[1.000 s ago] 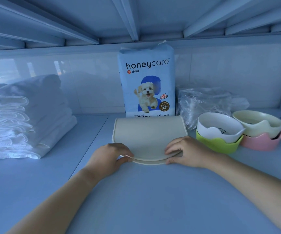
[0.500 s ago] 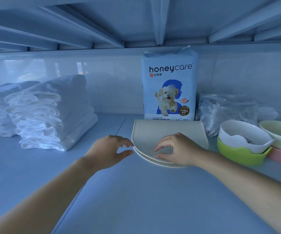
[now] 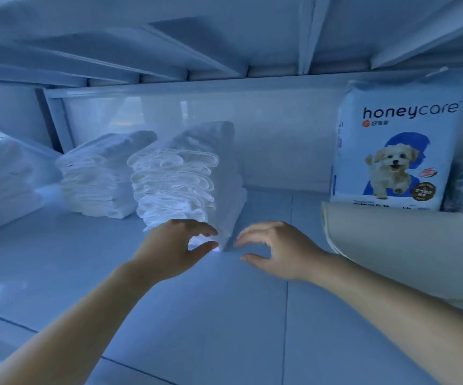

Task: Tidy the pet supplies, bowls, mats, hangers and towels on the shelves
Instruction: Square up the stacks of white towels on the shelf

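Left hand [image 3: 173, 247], right hand [image 3: 279, 252] flank towel stack [image 3: 180, 176] corner, mat [image 3: 397, 245] apart

We're looking into a storage rack [image 3: 55, 118], a stockroom or utility shelf for pet care. The ribbed upper shelf [image 3: 224, 37] is at twelve o'clock and folded white towels [image 3: 174, 176] are stacked at ten. A honeycare puppy-pad pack [image 3: 391, 151] stands at two, with glossy wall tiles [image 3: 280, 140] behind.

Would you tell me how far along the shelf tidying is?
Looks done: beige flat mats lie stacked before the upright blue honeycare pack. In hand: nothing yet; left hand and right hand, open, reach toward the nearest stack of folded white towels. Left: straightening those towels.
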